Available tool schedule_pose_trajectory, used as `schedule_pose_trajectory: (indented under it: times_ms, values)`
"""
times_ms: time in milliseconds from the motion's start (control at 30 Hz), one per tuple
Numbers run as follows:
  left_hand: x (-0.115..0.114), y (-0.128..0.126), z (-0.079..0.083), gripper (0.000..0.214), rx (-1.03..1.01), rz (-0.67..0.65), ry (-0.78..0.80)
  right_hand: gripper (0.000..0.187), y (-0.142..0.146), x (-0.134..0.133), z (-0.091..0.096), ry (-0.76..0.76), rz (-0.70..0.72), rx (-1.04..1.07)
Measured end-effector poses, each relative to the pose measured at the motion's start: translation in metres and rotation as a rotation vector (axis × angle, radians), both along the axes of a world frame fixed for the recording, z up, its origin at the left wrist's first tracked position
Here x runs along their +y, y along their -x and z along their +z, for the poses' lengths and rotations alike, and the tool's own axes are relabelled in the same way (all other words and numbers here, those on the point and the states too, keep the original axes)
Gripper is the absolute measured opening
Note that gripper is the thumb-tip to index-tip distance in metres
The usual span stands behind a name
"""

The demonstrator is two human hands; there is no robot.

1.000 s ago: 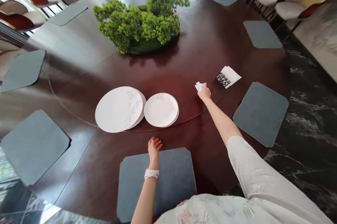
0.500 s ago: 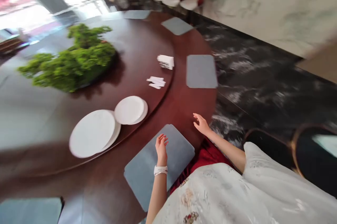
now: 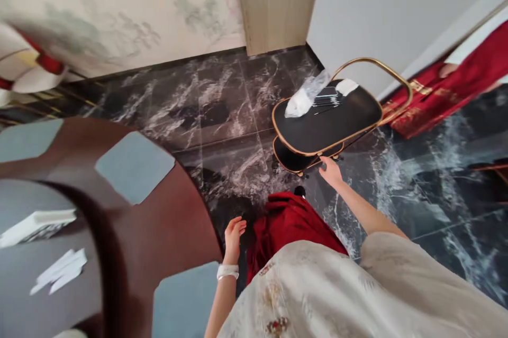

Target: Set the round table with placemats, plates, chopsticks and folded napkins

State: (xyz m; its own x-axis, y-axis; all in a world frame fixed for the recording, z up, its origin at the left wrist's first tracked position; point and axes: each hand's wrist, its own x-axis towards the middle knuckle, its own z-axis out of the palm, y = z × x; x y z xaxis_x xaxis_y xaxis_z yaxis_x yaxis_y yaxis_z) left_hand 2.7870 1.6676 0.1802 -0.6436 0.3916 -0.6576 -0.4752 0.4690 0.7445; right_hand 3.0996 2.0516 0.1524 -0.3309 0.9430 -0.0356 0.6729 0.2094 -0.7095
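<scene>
My right hand point(image 3: 330, 171) reaches out over the marble floor, its fingers curled on the gold rim of a black two-tier serving cart point(image 3: 327, 118). On the cart's top tray lie a clear plastic bag of white items point(image 3: 305, 97), a bunch of thin dark sticks point(image 3: 327, 100) and a white paper piece point(image 3: 346, 87). My left hand point(image 3: 234, 233) hangs open near the table's edge, holding nothing, with a white wristband point(image 3: 227, 272) on its wrist. A stack of white cards point(image 3: 37, 227) and loose paper strips point(image 3: 59, 272) lie on the table's grey-looking turntable, out of reach of both hands.
A dark wood round table point(image 3: 159, 216) with grey-blue mats point(image 3: 135, 167) fills the lower left. Red cloth point(image 3: 288, 227) lies below me. A person in red point(image 3: 448, 100) stands at the upper right, beyond the cart. A wooden door frame point(image 3: 273, 5) and a painted wall stand behind.
My view has swung right, from the table to the floor and cart. The plates have left view. My right hand has moved from near the table's edge out to the cart.
</scene>
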Motion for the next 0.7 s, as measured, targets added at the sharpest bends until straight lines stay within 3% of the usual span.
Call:
schedule_pose_trajectory:
  times_ms: [67, 133, 233, 333, 400, 500, 600, 700]
  values:
    - [0.071, -0.006, -0.006, 0.047, 0.060, -0.114, 0.000, 0.059, -0.012, 0.089, -0.006, -0.125, 0.058, -0.150]
    - [0.145, -0.023, -0.021, 0.045, 0.105, -0.215, 0.003, 0.066, -0.015, 0.185, -0.016, -0.150, 0.077, -0.289]
    - [0.252, -0.070, -0.054, 0.042, 0.135, -0.313, 0.000, 0.081, -0.007, 0.323, -0.042, -0.095, 0.123, -0.480]
    - [0.346, -0.127, -0.078, 0.037, 0.139, -0.410, 0.010, 0.099, 0.009, 0.426, -0.073, -0.042, 0.229, -0.635]
    - [0.406, -0.159, -0.081, 0.034, 0.247, -0.514, -0.009, 0.108, 0.017, 0.470, -0.091, -0.018, 0.322, -0.700]
    - [0.501, -0.184, -0.071, 0.039, 0.525, -0.743, -0.122, 0.115, 0.019, 0.510, -0.108, -0.011, 0.436, -0.736]
    - [0.598, -0.185, -0.065, 0.049, 0.712, -0.983, -0.244, 0.120, 0.015, 0.533, -0.111, -0.024, 0.504, -0.732]
    - [0.684, -0.177, -0.072, 0.057, 0.840, -1.062, -0.248, 0.122, 0.013, 0.547, -0.106, -0.062, 0.562, -0.724]
